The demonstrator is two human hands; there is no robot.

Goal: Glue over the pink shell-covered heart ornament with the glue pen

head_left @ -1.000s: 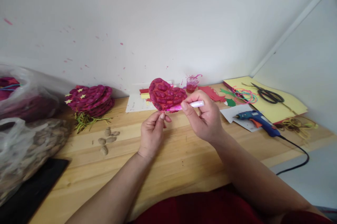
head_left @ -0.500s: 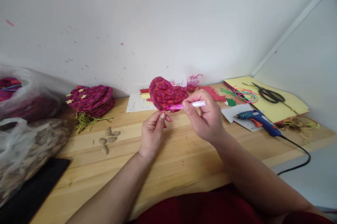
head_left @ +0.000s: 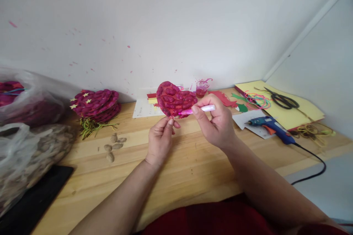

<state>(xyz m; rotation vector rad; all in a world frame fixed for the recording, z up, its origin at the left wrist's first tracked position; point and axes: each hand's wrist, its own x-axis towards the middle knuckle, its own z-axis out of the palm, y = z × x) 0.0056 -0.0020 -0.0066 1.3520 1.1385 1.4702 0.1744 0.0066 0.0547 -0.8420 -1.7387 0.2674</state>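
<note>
My left hand [head_left: 160,140] pinches the lower tip of a red heart-shaped piece [head_left: 174,99] covered in bumpy painted shells and holds it upright above the wooden table [head_left: 176,161]. My right hand [head_left: 217,123] grips a white-handled brush [head_left: 202,109] whose pink tip touches the heart's lower right edge. Both hands are closed around what they hold.
A stack of finished red hearts [head_left: 95,104] with yellow stars lies at the back left, loose shells [head_left: 112,146] in front of it. Plastic bags [head_left: 24,146] sit far left. A paint cup [head_left: 201,88], a blue glue gun [head_left: 271,126], scissors [head_left: 281,99] and coloured paper lie right.
The brush tip has slid slightly along the heart's lower edge. Both hands stay in nearly the same place.
</note>
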